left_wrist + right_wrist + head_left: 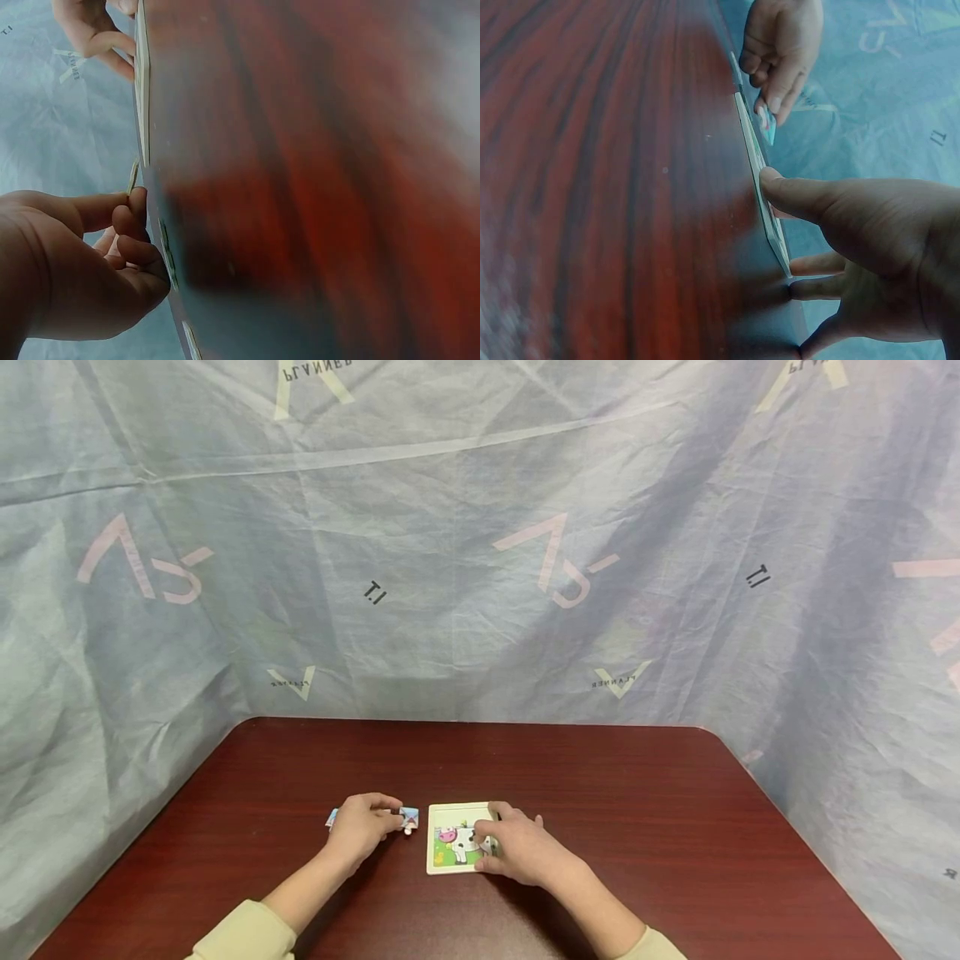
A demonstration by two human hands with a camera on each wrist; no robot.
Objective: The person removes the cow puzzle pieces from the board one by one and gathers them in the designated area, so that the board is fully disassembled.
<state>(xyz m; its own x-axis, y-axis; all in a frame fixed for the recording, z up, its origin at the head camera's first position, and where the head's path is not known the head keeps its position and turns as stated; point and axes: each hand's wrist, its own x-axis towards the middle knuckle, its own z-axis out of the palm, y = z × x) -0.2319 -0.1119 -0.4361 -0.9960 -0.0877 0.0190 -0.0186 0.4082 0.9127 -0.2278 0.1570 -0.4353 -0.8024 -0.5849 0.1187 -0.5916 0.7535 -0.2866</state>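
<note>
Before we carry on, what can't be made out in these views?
- Head view: part of the cow puzzle's right side, covered by the right hand.
- Head view: most of the loose piece, behind the left hand.
- Head view: fine detail on the held piece, too small.
- Left wrist view: the tray's picture, as it shows edge-on.

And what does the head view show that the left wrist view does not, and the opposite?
Only the head view: the printed cow and the sleeves.
Only the left wrist view: the left grip's curled lower fingers, and the held piece edge-on.
Both: left grip, right grip, piece, frame, table, cloth.
</note>
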